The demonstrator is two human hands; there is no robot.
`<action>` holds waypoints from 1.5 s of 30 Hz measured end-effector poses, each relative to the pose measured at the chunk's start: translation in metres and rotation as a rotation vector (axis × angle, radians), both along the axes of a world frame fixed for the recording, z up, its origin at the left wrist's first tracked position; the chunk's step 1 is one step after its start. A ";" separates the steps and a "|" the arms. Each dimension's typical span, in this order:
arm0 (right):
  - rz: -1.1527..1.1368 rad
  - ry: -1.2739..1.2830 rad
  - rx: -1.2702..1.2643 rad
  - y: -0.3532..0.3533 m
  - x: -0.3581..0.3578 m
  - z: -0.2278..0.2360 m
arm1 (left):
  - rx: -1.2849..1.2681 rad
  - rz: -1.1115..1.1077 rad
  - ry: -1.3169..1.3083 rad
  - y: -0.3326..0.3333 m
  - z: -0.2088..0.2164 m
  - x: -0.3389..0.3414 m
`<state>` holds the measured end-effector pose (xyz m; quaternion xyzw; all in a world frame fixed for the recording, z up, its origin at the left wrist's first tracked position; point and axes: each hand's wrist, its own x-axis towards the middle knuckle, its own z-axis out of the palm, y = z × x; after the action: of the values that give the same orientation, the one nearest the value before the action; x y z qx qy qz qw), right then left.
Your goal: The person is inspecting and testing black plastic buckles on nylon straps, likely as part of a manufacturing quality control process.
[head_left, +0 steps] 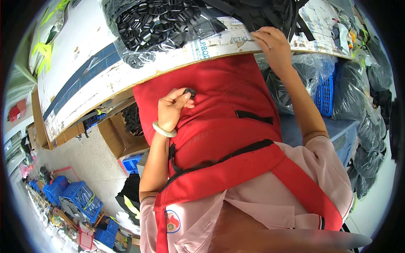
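Observation:
My left hand (171, 110), with a pale bangle at the wrist, is closed in front of the red apron (211, 97). Between its thumb and fingers sits a small black plastic buckle (190, 92). Over the table's front edge, my right hand (275, 48) has its fingers curled into a pinch beside a heap of black webbing straps (270, 14). Whatever lies between those fingertips is too small to make out. A clear plastic bag (135, 59) on the table, left of the straps, holds many black plastic buckles (147, 25).
The white worktable (97, 78) has a worn, taped top. Below it at left stands an open cardboard box (116, 137) with black parts inside. Blue crates (82, 200) stand on the floor at lower left. Bagged black goods (348, 92) and a blue basket (324, 95) crowd the right side.

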<state>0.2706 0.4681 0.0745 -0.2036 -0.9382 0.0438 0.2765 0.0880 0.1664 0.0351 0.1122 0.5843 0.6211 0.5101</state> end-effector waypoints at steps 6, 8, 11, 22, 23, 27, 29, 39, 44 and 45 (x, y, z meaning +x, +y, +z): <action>0.585 -0.197 -0.905 -0.116 -0.034 0.035 | 0.014 0.067 0.168 0.002 0.025 0.001; 0.687 -0.218 -1.017 -0.134 -0.037 0.037 | 0.006 0.114 0.185 0.003 0.038 0.003; 0.314 -0.525 -1.637 -0.147 -0.044 0.044 | 0.069 0.115 0.150 0.000 0.043 0.005; 0.578 -0.324 -1.354 -0.160 -0.038 0.008 | 0.130 0.107 0.088 -0.010 0.025 0.008; 0.583 -0.326 -1.356 -0.159 -0.044 0.014 | 0.137 0.118 0.122 -0.012 0.025 0.008; 0.303 -0.297 -1.705 -0.159 -0.063 0.024 | 0.152 0.173 0.197 -0.011 0.026 0.013; 0.352 -0.212 -1.807 -0.157 -0.067 0.019 | 0.155 0.186 0.208 -0.009 0.027 0.015; 0.294 0.134 -2.127 -0.164 -0.071 0.000 | 0.111 0.093 1.019 -0.004 0.025 0.012; 0.223 0.072 -2.026 -0.162 -0.077 0.001 | 0.159 0.100 0.940 -0.005 0.021 0.008; 0.222 0.070 -2.027 -0.160 -0.076 0.000 | 0.176 0.174 0.583 -0.005 0.023 0.012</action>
<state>0.1946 0.3078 0.0743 -0.2524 -0.4644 0.8489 -0.0045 0.0997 0.1617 0.0582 0.2789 0.6573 0.6522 0.2545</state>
